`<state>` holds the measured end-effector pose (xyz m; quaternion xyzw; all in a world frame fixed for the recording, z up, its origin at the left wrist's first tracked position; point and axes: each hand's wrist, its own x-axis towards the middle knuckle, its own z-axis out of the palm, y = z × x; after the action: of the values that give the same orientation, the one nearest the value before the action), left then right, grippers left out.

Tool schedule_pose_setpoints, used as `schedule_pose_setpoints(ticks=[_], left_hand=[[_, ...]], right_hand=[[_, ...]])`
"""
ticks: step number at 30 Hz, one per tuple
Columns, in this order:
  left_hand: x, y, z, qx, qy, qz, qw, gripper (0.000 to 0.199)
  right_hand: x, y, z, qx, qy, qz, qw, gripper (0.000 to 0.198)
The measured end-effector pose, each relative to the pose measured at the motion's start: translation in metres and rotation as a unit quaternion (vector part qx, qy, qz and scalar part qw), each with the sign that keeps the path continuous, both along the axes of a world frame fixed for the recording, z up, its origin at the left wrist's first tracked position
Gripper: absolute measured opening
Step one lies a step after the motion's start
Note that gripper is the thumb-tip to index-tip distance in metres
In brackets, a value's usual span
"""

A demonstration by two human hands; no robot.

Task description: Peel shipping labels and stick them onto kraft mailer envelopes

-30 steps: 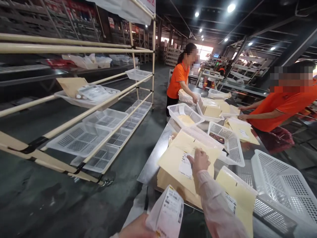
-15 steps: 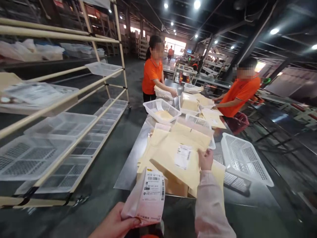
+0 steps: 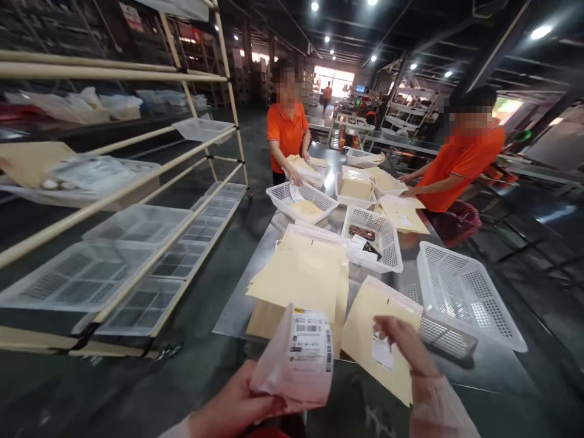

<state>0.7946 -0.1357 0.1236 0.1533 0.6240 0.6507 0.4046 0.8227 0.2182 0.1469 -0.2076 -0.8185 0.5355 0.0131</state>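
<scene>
My left hand [image 3: 246, 395] is closed around the lower left edge of a pinkish plastic mailer bag [image 3: 269, 368] with a white printed shipping label. Over a cream padded envelope [image 3: 365, 319] hovers my right hand [image 3: 408, 344], its fingers stretched and apart, partly covering the label on that envelope. The envelope lies at the table's near edge; whether my fingertips touch it I cannot tell. Left of it, a stack of cream envelopes [image 3: 305, 267] rests on the metal table [image 3: 241, 298].
A white basket [image 3: 392, 243] behind the stack holds dark packed items. Another white basket [image 3: 474, 292] stands at the right. On the left is a rack [image 3: 182, 216] with plastic trays. Two people in orange shirts [image 3: 287, 131] work at the table's far side.
My right hand has moved the labelled envelope from over the stack to the right and let it go. The basket behind now shows. My left hand keeps the mailer bag.
</scene>
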Motion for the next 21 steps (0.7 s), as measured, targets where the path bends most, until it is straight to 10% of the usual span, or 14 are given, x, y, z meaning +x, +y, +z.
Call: schedule_pose_setpoints(ticks=[2,5,9,13,21], left_hand=[[0.002,0.010,0.007,0.030,0.020,-0.021,0.999,0.041],[-0.002,0.013,0.009,0.025,0.069,-0.028,0.997,0.046],[-0.017,0.012,0.003,0.003,0.097,0.150,0.984,0.077],[-0.025,0.023,0.002,0.033,0.049,0.211,0.976,0.044],[-0.023,0.041,-0.014,0.007,0.078,0.369,0.926,0.060]], right_hand=[[0.008,-0.064,0.004,-0.199,-0.008,0.213,0.956,0.082],[0.022,-0.138,-0.005,-0.274,0.031,0.150,0.950,0.071],[0.017,-0.179,-0.025,-0.203,0.060,0.030,0.977,0.055],[-0.005,-0.174,-0.013,-0.146,0.082,0.082,0.982,0.059],[-0.022,-0.168,0.017,0.011,0.078,0.179,0.981,0.034]])
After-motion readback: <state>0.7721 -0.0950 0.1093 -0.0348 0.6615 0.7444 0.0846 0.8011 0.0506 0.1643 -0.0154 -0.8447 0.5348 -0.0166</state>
